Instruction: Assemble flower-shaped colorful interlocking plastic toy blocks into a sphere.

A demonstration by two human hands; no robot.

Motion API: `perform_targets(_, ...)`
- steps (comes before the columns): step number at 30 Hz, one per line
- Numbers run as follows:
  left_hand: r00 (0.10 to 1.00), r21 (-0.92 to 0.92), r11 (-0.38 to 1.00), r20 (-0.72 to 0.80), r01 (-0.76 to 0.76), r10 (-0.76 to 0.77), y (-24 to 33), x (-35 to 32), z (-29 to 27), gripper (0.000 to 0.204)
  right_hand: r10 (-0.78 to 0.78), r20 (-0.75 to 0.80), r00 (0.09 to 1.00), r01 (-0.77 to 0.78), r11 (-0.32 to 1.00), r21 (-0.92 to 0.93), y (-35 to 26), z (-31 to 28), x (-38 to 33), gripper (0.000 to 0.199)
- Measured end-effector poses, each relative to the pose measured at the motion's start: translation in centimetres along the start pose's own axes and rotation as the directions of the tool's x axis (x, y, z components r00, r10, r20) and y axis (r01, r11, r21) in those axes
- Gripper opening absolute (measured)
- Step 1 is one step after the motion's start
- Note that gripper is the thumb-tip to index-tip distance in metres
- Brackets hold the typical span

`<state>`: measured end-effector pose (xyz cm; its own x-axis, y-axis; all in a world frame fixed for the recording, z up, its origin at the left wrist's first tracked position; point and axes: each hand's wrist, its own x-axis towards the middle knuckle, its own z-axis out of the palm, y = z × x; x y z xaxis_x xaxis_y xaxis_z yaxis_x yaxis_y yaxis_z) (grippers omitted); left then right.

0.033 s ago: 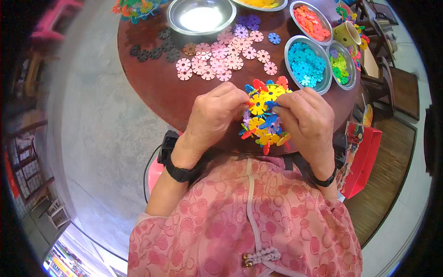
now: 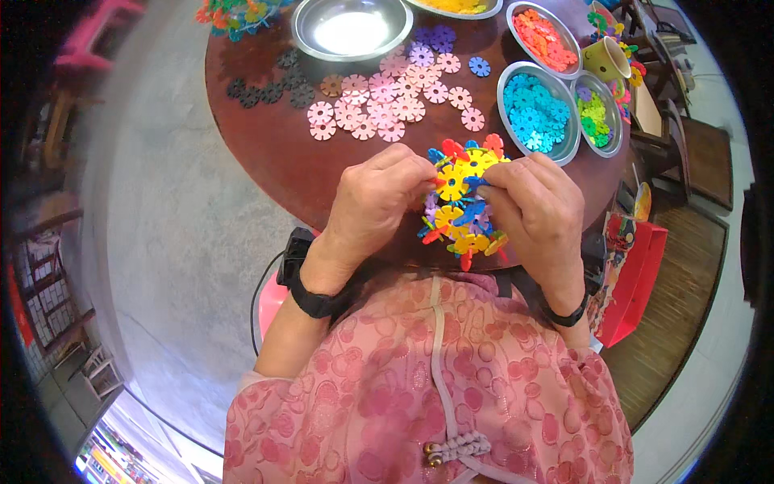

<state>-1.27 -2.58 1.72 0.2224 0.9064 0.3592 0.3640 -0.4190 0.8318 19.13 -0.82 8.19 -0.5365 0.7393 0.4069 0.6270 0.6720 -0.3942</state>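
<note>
Close to the table's near edge, a rounded model of interlocking snowflake discs [image 2: 451,184] is held between my two hands. It mixes yellow, red, blue and purple notched pieces. My left hand [image 2: 379,198] pinches a red piece on the model's left side, fingertips pressed together. From the right, my right hand [image 2: 538,206] closes its thumb and fingers on the model beside a blue piece [image 2: 476,185]. Part of the model's right side is hidden behind the right fingers. Loose pink discs [image 2: 391,97] are spread on the table beyond my hands.
Around the round brown table [image 2: 270,153] stand a shiny metal bowl [image 2: 301,36], a bowl of blue discs [image 2: 532,117], a bowl of orange-red discs [image 2: 546,40] and a bowl of green discs [image 2: 594,121]. Black discs [image 2: 282,85] lie left; a yellowish cup [image 2: 605,60] is far right.
</note>
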Motion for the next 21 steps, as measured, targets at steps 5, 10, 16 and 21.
perform_targets(5,0.999,0.000,1.000,-0.034,-0.007,0.007,-0.29,-0.25,0.46,0.013,0.001,-0.007,1.000,-0.001,1.000,0.025,0.48,0.46,-0.17,0.013)
perform_targets(10,1.000,-0.026,1.000,-0.029,0.004,-0.005,-0.22,-0.39,0.30,0.013,0.027,-0.011,1.000,-0.026,0.993,0.116,0.44,0.45,-0.38,0.010)
perform_targets(16,0.999,-0.015,0.999,-0.035,-0.037,0.036,-0.09,-0.38,0.32,0.012,0.015,-0.049,0.999,-0.009,0.992,0.127,0.22,0.66,-0.56,0.012)
perform_targets(21,0.999,-0.015,0.999,-0.039,-0.028,0.028,0.43,-0.52,-0.09,0.012,0.004,-0.044,0.999,0.001,0.993,0.115,0.54,0.48,-0.54,0.012)
